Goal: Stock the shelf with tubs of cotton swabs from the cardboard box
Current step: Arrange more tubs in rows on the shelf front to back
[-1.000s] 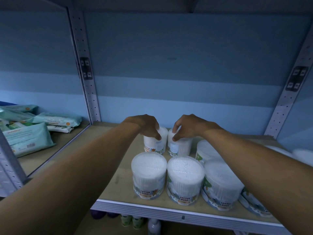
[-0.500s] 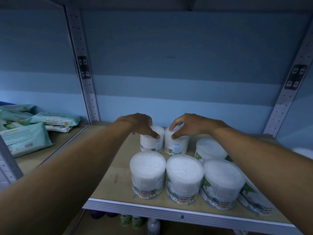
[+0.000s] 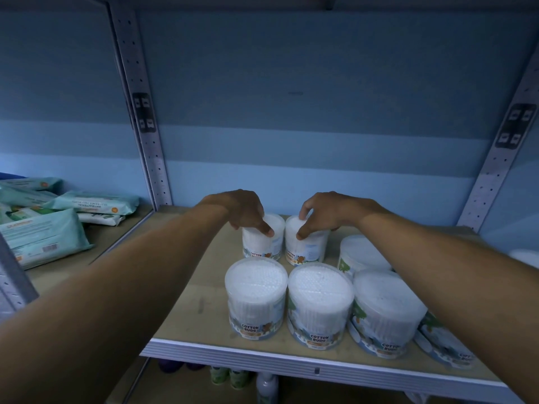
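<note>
Now my left hand (image 3: 245, 212) grips one back tub (image 3: 264, 237) and my right hand (image 3: 323, 212) another (image 3: 306, 243), both on the shelf (image 3: 186, 301); pulling away carelessly could tip them onto the front tubs (image 3: 256, 295).

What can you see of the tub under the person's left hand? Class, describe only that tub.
The tub under the left hand is a clear, plastic-looking cylinder packed with white cotton swabs, with a printed band reading COTTON near its base. It stands upright on the wooden shelf, in the back row, close beside the tub under the right hand; contact between them cannot be told. The left hand rests over its lid, fingers curling down its side.
</note>
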